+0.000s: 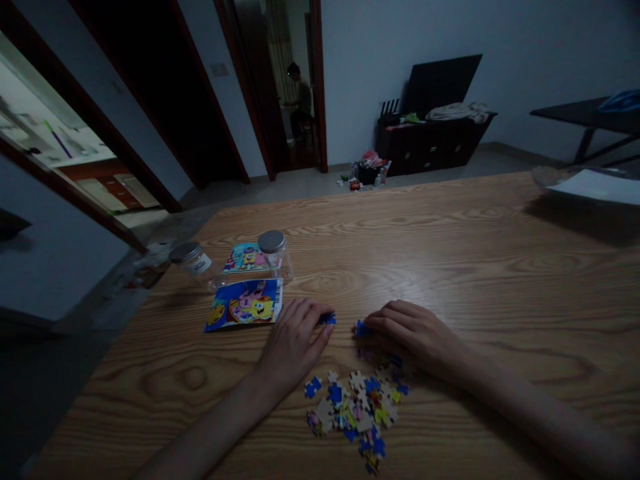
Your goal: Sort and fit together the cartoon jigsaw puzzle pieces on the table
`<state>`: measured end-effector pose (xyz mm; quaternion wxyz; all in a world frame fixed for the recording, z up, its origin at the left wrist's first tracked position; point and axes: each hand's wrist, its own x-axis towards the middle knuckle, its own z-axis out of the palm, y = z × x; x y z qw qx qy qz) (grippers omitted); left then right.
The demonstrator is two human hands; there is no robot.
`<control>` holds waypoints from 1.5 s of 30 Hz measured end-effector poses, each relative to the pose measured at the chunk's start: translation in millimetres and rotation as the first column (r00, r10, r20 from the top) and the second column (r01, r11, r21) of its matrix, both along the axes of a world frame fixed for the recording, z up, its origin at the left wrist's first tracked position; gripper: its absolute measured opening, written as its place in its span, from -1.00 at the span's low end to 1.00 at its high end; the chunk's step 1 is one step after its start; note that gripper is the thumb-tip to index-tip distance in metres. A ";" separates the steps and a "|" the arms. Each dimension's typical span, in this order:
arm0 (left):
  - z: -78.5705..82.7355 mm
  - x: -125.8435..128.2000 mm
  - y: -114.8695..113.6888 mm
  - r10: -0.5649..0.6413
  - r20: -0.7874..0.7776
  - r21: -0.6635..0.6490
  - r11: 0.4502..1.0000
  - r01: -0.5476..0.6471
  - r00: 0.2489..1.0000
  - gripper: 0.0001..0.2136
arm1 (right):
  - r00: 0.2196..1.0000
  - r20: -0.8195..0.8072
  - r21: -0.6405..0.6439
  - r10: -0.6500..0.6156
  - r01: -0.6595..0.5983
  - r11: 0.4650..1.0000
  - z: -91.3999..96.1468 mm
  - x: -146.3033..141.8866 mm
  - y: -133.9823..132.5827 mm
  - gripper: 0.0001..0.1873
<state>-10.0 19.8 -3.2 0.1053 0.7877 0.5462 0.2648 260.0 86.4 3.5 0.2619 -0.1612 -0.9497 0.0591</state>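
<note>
From the head view, the left hand had its grip closed on a blue jigsaw piece at the fingertips, and the right hand likewise held a second blue jigsaw piece. A loose heap of jigsaw pieces lay on the wooden counter just below both hands. A printed cartoon card lay beside the left hand, near a lidded clear jar and a second lidded jar.
</note>
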 end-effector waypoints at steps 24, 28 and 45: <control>0.8 -0.2 0.0 -0.002 0.008 -0.017 1.000 0.003 1.000 -0.83 | 1.000 0.015 -0.013 -0.006 0.006 1.000 -5.1 0.7 0.7 -0.78; 1.0 -0.1 0.5 -0.003 0.008 -0.015 1.000 0.004 1.000 -0.83 | 1.000 0.010 -0.012 -0.007 0.007 1.000 -6.0 0.8 1.2 -0.79; -0.3 -0.7 0.3 -0.016 0.008 -0.015 1.000 0.016 1.000 -0.83 | 1.000 0.010 -0.005 -0.005 0.005 1.000 -7.3 -0.8 1.2 -0.80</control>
